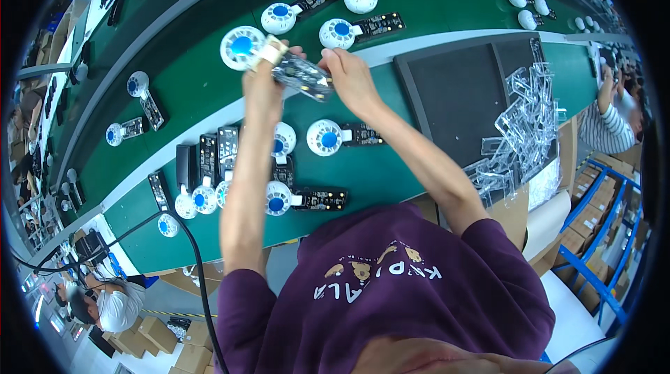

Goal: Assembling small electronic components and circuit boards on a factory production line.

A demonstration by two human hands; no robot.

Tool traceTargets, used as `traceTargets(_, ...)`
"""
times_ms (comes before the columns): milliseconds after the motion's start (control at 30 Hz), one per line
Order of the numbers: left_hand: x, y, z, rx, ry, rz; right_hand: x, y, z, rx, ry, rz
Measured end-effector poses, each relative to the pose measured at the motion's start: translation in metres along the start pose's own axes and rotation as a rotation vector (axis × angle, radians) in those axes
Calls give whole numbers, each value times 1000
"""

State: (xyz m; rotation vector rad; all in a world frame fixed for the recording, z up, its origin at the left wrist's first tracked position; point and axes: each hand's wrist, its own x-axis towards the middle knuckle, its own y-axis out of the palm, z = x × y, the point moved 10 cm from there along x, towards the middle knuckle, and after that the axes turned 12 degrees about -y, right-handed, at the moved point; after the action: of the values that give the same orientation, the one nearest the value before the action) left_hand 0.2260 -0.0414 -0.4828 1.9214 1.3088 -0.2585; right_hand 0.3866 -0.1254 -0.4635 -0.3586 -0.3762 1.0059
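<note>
A person in a purple sweatshirt stands at a green conveyor belt (209,88), both arms raised over it. The left hand (264,70) is closed around the neck of a small fan assembly (279,60), a white round fan head with a blue centre joined to a dark circuit board wrapped in clear plastic. The right hand (349,74) pinches the far end of that board with its fingertips. The assembly hangs in the air above the belt's near edge, touching nothing else. Its long axis runs roughly across the view, tilted slightly: the fan head points to the person's left and a little away, the board end to the right and a little nearer. The grip looks light, held only at the neck and one tip, so the piece could likely twist or slip and drop onto the similar fan-and-board units (307,199) lying just below. A firm squeeze might also bend the board at the joint. A pile of clear plastic parts (523,123) lies well apart to the right, on a dark tray (453,88).
</note>
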Motion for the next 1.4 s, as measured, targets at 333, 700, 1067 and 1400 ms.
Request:
traceTargets(333,96,-155,-104,1305,147,-829,60,-4,-18,-885,-850,411)
traceTargets(700,98,-72,-23,345,179,-281,-34,3,10,-588,-486,522)
traceTargets(1067,-9,-6,-125,510,749,-402,-15,-316,-122,-991,226,10)
traceTargets(1400,23,68,-20,-306,-6,179,-5,-403,-185,-1388,229,400)
